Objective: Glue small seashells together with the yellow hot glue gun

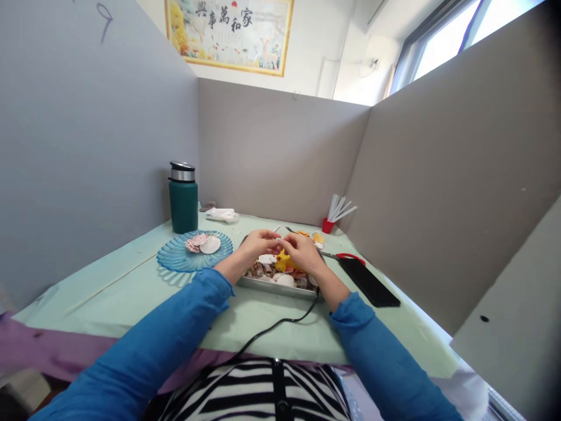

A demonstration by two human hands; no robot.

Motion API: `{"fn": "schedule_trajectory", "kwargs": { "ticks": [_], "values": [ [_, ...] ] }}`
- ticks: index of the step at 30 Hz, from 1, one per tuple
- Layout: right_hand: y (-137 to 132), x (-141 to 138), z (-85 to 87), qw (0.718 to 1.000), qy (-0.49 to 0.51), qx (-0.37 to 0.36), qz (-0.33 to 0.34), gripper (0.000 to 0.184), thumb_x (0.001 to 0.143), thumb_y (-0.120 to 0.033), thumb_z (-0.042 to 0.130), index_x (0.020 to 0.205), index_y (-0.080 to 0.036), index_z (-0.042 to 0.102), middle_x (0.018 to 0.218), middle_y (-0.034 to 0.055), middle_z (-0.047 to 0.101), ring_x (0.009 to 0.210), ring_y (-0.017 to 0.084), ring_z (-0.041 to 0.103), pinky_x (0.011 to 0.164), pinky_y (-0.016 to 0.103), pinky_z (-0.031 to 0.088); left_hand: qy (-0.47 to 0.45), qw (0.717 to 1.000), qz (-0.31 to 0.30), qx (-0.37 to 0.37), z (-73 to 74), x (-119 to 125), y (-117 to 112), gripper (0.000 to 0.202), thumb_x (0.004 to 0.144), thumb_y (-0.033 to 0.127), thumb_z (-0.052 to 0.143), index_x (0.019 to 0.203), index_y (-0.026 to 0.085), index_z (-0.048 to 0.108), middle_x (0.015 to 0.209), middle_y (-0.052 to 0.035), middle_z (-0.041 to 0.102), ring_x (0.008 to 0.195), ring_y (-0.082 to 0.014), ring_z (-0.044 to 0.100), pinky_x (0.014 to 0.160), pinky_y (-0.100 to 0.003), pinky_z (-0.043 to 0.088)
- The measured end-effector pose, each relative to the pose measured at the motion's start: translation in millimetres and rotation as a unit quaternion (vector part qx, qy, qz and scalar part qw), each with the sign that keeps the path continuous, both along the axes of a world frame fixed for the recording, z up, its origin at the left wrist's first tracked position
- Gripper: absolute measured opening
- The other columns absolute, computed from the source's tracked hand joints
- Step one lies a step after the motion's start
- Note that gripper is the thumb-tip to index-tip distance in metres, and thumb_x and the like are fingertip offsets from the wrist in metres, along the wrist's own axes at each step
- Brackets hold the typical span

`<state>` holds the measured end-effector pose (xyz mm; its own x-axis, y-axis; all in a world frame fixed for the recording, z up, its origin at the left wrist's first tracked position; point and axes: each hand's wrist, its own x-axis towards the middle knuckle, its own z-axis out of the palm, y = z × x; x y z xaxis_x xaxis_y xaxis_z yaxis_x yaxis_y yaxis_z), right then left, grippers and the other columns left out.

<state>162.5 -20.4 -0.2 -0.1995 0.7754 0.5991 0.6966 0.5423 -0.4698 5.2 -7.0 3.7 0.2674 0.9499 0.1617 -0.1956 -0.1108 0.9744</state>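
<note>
Above a metal tray [280,286], my left hand [259,243] and my right hand [300,251] meet with their fingertips pinched close together. Something tiny sits between the fingers, too small to name. Shells [286,280] and small bits fill the tray, among them a yellow glue gun-like or toy-like piece [284,261] partly hidden behind my right hand. On the left, a blue glass plate [169,255] bears a few shells [210,244], pink and white.
A green bottle [183,204] stands behind the plate. Scissors with red handles [350,257] and a black phone [369,282] lie at right. White sticks [337,209] stand in a red cup [328,225]. A black cord [280,323] runs toward me; grey partitions enclose the table.
</note>
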Motion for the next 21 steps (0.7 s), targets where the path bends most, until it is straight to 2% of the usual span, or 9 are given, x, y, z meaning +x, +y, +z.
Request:
{"fn": "schedule_trajectory", "kwargs": {
  "ticks": [12, 21],
  "values": [
    [-1.0, -0.4, 0.5, 1.000, -0.010, -0.010, 0.008, 0.025, 0.085, -0.035, 0.057, 0.068, -0.017, 0.064, 0.063, 0.0000, 0.064, 0.059, 0.012, 0.053, 0.058, 0.023, 0.033, 0.022, 1.000, 0.006, 0.010, 1.0, -1.3, -0.7, 0.016, 0.068, 0.007, 0.074, 0.080, 0.008, 0.064, 0.064, -0.0044, 0.064, 0.054, -0.0124, 0.062, 0.066, -0.031, 0.053],
    [0.0, 0.2, 0.0, 1.000, 0.026, -0.011, 0.014, 0.019, 0.081, -0.035, 0.060, 0.076, -0.017, 0.064, 0.069, -0.0001, 0.064, 0.063, 0.012, 0.054, 0.059, 0.023, 0.036, 0.074, 0.997, 0.011, 0.024, 1.6, -1.4, -1.4, 0.026, 0.064, 0.020, 0.081, 0.081, 0.008, 0.064, 0.058, -0.0023, 0.061, 0.050, -0.0122, 0.059, 0.058, -0.029, 0.051]
  ]
}}
